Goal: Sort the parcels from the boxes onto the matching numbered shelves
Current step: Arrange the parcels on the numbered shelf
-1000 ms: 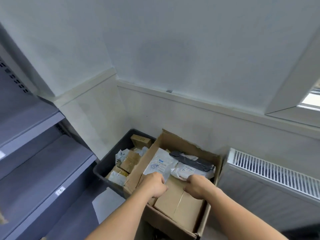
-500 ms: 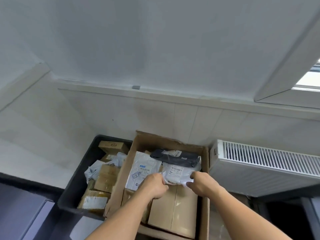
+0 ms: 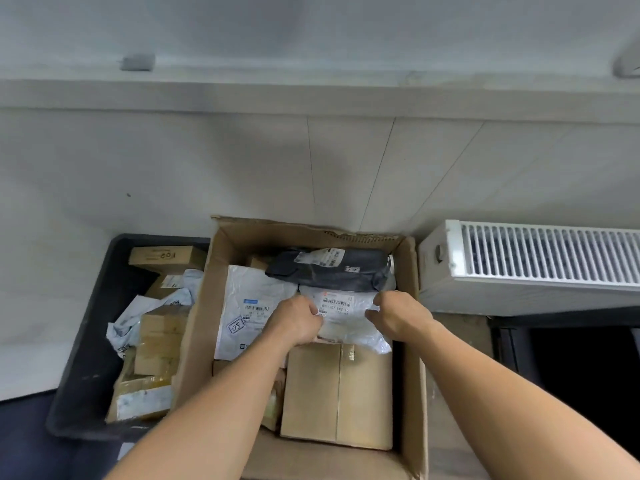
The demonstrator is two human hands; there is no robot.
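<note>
Both hands pinch a crinkled white plastic parcel (image 3: 346, 315) in a cardboard box (image 3: 410, 306). The left hand (image 3: 297, 320) and right hand (image 3: 398, 315) flank its barcode label.

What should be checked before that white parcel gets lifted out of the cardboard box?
1. Left hand grips the white parcel at its left edge: ok.
2. Right hand grips its right edge: ok.
3. Label faces up: ok.
4. Shelf number on the label readable: cannot tell, blurred.
5. Parcel free of the dark bag: cannot tell; the bag lies at its far edge.
6. Numbered shelves in sight: not ok, none in view.
</note>
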